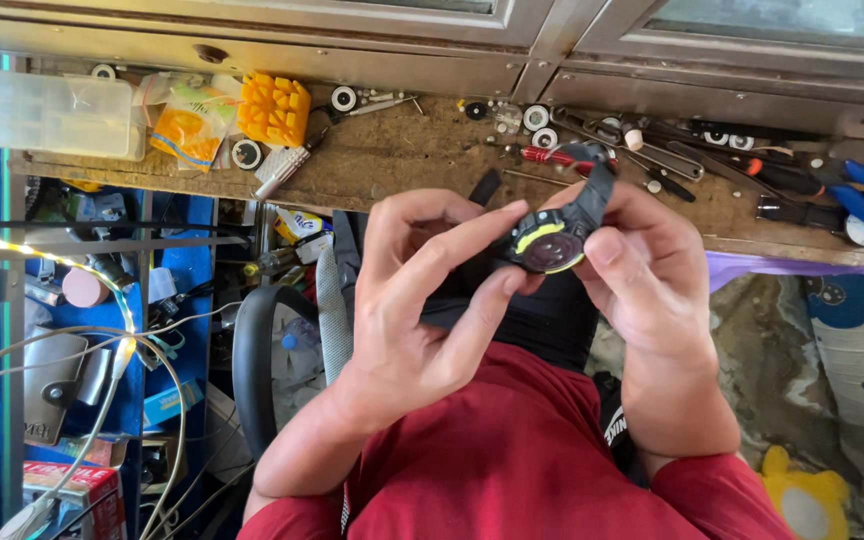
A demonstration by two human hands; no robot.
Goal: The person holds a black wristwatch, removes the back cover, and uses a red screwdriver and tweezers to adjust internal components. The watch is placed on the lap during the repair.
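Both hands grip a black wristwatch point(552, 240) just below the workbench point(402, 165): your right hand point(652, 280) pinches its case, your left hand point(417, 300) presses fingertips on the strap side. Looks like inspection; next needs steady hold.

- clear plastic compartment box point(47, 112), rectangular, far left of the wooden bench.
- crinkled sachet point(188, 128), orange, yellow and green, just right of the box, beside a yellow block.
- small yellow-and-white packet point(300, 226), under the bench edge.
- red-and-white carton point(70, 488), bottom left, among cables.
- blue carton point(170, 402), above it.
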